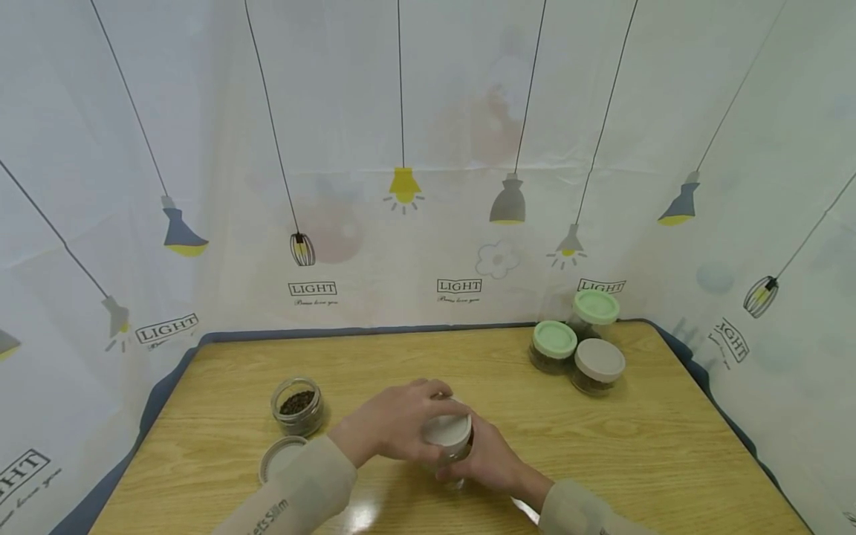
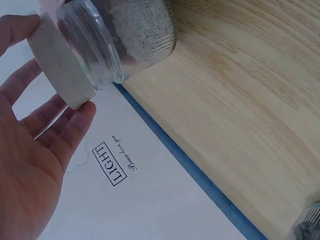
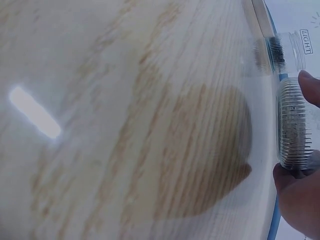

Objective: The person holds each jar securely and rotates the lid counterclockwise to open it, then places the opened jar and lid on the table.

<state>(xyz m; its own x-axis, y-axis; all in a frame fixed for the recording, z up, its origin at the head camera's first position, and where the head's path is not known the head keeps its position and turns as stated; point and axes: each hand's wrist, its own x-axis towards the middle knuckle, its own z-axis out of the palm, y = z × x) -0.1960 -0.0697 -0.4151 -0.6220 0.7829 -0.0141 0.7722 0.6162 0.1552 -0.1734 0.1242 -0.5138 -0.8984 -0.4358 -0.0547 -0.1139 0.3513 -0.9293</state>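
My left hand [image 1: 400, 422] holds a pale grey lid [image 2: 61, 61] by its rim, with the thumb on one side and fingertips on the other. Just off the mouth of a clear glass jar [image 2: 142, 32], the lid shows a narrow gap in the left wrist view. My right hand [image 1: 493, 459] grips that jar around its ribbed side, above the table. In the right wrist view the jar [image 3: 292, 127] appears edge-on between thumb and fingers, with its contents hard to make out.
An open glass jar [image 1: 298, 409] with dark brown grains stands at the left. A loose lid [image 1: 274, 455] lies before it, partly behind my left sleeve. At the back right of the wooden table [image 1: 642, 446] are two green-lidded jars [image 1: 555, 339] and a grey-lidded jar [image 1: 600, 360].
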